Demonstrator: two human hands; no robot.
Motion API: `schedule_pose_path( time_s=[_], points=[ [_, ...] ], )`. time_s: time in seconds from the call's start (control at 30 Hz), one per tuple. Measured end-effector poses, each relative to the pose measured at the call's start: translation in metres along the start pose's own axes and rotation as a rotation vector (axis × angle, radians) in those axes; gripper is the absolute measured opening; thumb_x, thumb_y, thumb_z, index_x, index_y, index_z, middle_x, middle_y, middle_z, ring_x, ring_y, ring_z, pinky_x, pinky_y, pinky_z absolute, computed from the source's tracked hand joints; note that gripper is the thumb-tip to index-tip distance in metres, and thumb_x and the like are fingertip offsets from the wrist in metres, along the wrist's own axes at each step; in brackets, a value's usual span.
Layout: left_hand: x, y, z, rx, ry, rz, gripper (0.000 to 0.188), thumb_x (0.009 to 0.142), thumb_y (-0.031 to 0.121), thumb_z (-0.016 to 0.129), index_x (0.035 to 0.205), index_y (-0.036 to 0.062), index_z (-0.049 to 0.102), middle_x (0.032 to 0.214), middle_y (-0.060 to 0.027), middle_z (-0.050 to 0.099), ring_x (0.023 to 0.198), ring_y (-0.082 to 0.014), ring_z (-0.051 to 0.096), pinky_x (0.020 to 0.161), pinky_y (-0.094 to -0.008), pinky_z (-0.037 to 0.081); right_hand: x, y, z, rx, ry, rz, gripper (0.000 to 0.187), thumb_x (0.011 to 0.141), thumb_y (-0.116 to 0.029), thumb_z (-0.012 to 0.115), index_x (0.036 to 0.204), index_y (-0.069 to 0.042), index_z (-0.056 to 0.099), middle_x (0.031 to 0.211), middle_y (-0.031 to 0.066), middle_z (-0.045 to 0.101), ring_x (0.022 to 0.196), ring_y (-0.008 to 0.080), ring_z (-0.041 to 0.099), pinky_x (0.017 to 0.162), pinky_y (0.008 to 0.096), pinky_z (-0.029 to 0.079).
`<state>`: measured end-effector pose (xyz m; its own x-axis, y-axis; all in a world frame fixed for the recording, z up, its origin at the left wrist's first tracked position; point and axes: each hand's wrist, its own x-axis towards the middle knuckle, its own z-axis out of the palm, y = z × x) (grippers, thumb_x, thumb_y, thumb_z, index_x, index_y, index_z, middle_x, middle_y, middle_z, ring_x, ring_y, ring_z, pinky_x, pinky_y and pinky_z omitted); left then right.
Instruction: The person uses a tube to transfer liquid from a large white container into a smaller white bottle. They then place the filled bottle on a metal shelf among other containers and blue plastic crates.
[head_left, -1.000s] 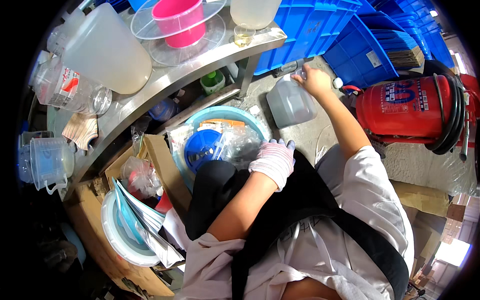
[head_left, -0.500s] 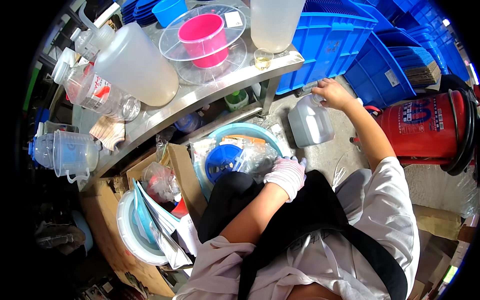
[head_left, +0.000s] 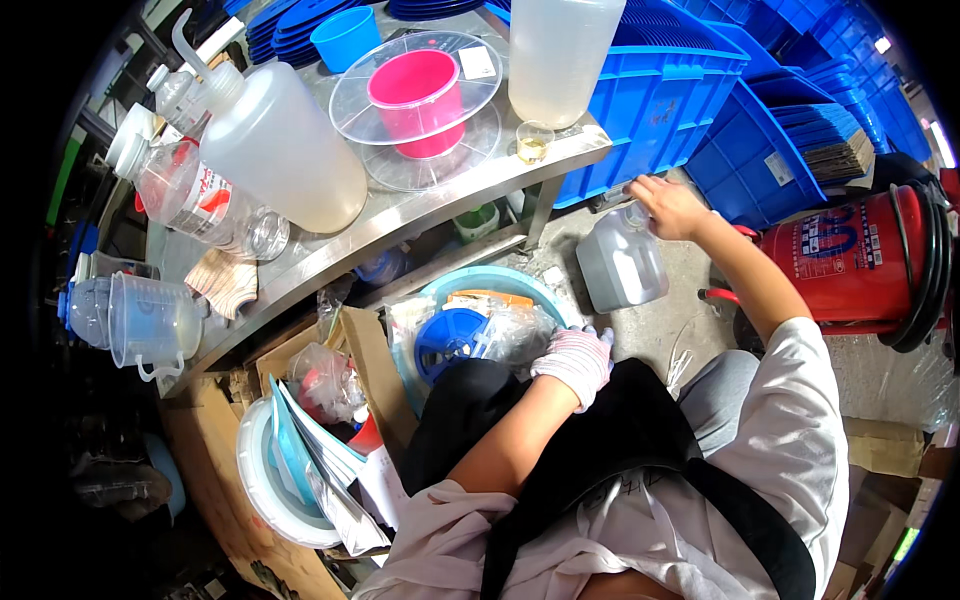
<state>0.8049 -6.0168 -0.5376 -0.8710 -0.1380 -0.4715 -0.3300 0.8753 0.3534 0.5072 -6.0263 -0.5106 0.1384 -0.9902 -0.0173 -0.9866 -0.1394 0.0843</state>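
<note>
My right hand (head_left: 665,205) is bare and reaches out to grip the top of a translucent plastic jug (head_left: 620,265) that stands on the concrete floor beside the table leg. My left hand (head_left: 575,362) wears a white knit glove. It lies curled on my black apron at the rim of a light blue basin (head_left: 480,283). The basin holds a blue reel (head_left: 447,343) and crumpled clear plastic bags (head_left: 520,330). The gloved fingers touch the plastic; whether they grip it is unclear.
A steel table (head_left: 450,205) carries a big translucent bottle (head_left: 280,150), a pink cup (head_left: 415,88) on a clear reel, and a tall container (head_left: 560,55). Blue crates (head_left: 680,110) stand behind, a red fire extinguisher (head_left: 850,260) right, cardboard boxes (head_left: 370,370) and measuring jugs (head_left: 150,320) left.
The view has drifted, so the table and jug sit lower in the picture. My right hand stays on the jug's top, and my gloved left hand stays by the basin.
</note>
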Motion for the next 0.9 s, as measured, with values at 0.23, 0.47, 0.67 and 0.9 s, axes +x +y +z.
schedule_pose_path(
  time_s=[0.23, 0.47, 0.67, 0.9],
  points=[
    [0.006, 0.007, -0.003, -0.005, 0.011, 0.035, 0.053, 0.094, 0.035, 0.047, 0.138, 0.0069, 0.044, 0.127, -0.0197, 0.056, 0.111, -0.0343, 0.058, 0.093, -0.0478, 0.044, 0.013, -0.001, 0.027, 0.087, -0.232, 0.542, 0.045, 0.080, -0.044, 0.067, 0.104, -0.007, 0.058, 0.084, 0.0169, 0.067, 0.082, 0.0362, 0.065, 0.072, 0.0473, 0.050],
    [0.003, 0.007, -0.005, -0.009, -0.017, 0.015, 0.056, 0.093, 0.037, 0.048, 0.140, 0.0078, 0.042, 0.131, -0.0202, 0.054, 0.116, -0.0336, 0.056, 0.096, -0.0473, 0.043, 0.017, 0.005, 0.004, 0.040, -0.208, 0.033, 0.041, 0.066, -0.012, 0.073, 0.104, -0.015, 0.060, 0.096, 0.0141, 0.060, 0.097, 0.0344, 0.059, 0.081, 0.0436, 0.049],
    [0.001, 0.008, -0.005, 0.012, -0.014, 0.038, 0.056, 0.094, 0.036, 0.046, 0.142, 0.0073, 0.040, 0.132, -0.0191, 0.054, 0.115, -0.0338, 0.057, 0.095, -0.0467, 0.044, 0.002, 0.000, -0.046, 0.544, 0.274, 0.250, 0.037, 0.068, -0.006, 0.070, 0.101, -0.008, 0.052, 0.093, 0.0095, 0.053, 0.086, 0.0199, 0.059, 0.072, 0.0333, 0.049],
    [0.010, 0.010, -0.003, 0.012, 0.003, 0.063, 0.053, 0.093, 0.035, 0.047, 0.139, 0.0079, 0.044, 0.119, -0.0173, 0.062, 0.108, -0.0319, 0.061, 0.091, -0.0465, 0.045, 0.061, -0.097, -0.057, 0.904, 1.110, 0.492, 0.040, 0.077, -0.012, 0.072, 0.107, -0.005, 0.047, 0.104, 0.0084, 0.058, 0.101, 0.0208, 0.056, 0.089, 0.0357, 0.043]
  ],
)
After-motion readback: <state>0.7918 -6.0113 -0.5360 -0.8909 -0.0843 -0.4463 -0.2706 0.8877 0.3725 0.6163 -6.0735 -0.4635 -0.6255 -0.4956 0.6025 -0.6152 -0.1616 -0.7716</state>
